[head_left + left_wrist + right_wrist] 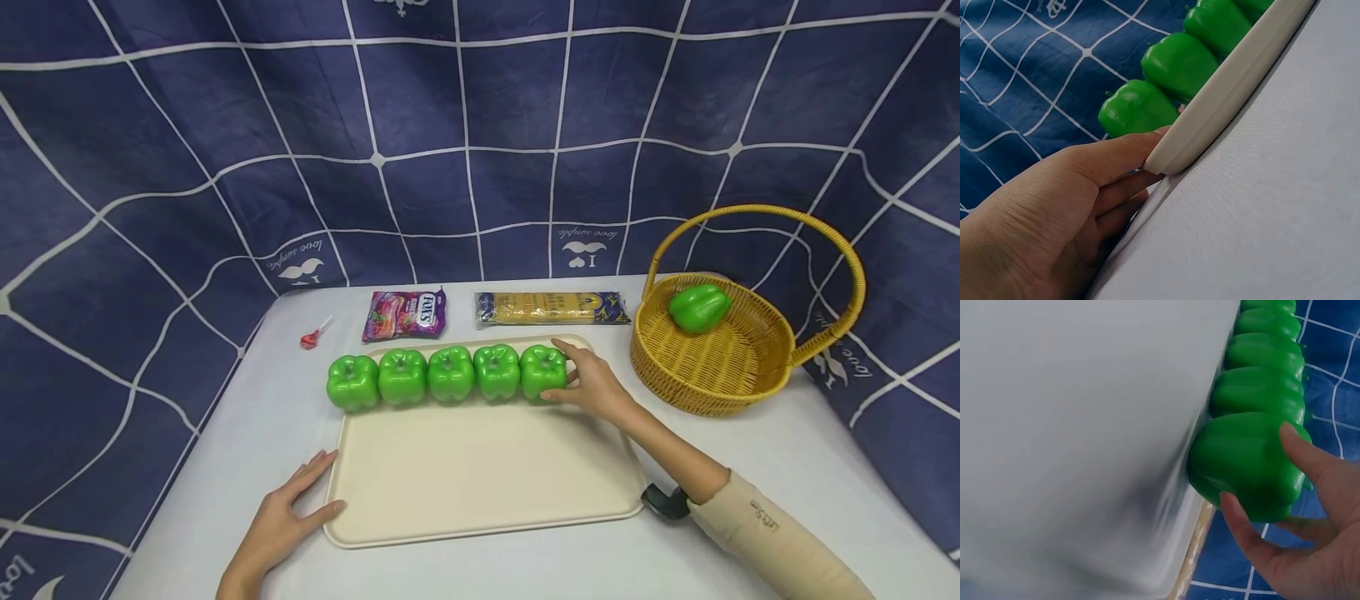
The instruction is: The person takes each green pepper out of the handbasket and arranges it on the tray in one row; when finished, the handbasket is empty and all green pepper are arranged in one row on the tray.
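Observation:
Five-part row aside, several green bell peppers (451, 373) stand side by side along the far part of a cream tray (480, 475). My right hand (592, 385) holds the rightmost bell pepper (1247, 459), thumb on its near side and fingers behind it. At the tray's left edge rests my left hand (281, 521), its fairly straight fingers and thumb touching the rim; the left wrist view shows that hand (1054, 206) against the tray corner (1191, 137). Another green bell pepper (699, 308) lies in a wicker basket (712, 400) on the right.
Behind the tray lie a purple candy bag (405, 315) and a yellow pasta packet (551, 308). A red lollipop (310, 340) is at the far left of the white table (225, 458). The basket's tall handle (855, 275) arches up at right. Blue checked cloth (480, 125) hangs behind.

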`<state>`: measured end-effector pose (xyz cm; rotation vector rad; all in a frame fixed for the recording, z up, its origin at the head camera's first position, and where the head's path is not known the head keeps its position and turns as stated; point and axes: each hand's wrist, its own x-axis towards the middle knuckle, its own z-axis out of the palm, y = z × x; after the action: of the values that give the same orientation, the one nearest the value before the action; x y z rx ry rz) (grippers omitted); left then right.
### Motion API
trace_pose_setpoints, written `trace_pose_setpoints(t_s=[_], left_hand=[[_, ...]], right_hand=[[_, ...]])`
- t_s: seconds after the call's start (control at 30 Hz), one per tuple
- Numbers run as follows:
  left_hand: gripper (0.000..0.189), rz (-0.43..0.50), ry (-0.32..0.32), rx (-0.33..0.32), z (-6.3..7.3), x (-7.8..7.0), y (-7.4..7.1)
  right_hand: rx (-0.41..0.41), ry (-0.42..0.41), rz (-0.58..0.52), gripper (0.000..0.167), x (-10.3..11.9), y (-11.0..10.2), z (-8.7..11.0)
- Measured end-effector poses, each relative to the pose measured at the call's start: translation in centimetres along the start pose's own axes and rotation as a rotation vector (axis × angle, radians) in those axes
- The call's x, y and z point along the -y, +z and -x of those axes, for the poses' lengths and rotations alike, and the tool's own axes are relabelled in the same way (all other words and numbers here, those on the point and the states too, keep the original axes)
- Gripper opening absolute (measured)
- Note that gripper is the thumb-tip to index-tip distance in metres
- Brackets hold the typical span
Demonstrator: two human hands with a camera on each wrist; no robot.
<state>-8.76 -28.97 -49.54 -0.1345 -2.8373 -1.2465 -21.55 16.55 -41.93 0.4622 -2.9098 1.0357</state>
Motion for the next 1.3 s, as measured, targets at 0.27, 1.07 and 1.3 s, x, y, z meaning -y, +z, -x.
trace_pose_setpoints(t_s=[0.27,1.07,1.3], left_hand=[[0.066,0.007,0.003,-0.001,0.0,-0.1,0.0],[0.068,0.009,0.009,-0.006,-0.1,0.4,0.0],[0.066,0.015,0.023,-0.023,0.2,0.2,0.1]], right_hand=[[-0.064,-0.073,0.012,0.093,-1.2,-3.0,0.6],[-0.154,-0.12,0.309,0.08,-13.9,-16.5,-1.0],[-0.047,-0.092,0.314,0.082,-15.9,-16.4,-2.2]])
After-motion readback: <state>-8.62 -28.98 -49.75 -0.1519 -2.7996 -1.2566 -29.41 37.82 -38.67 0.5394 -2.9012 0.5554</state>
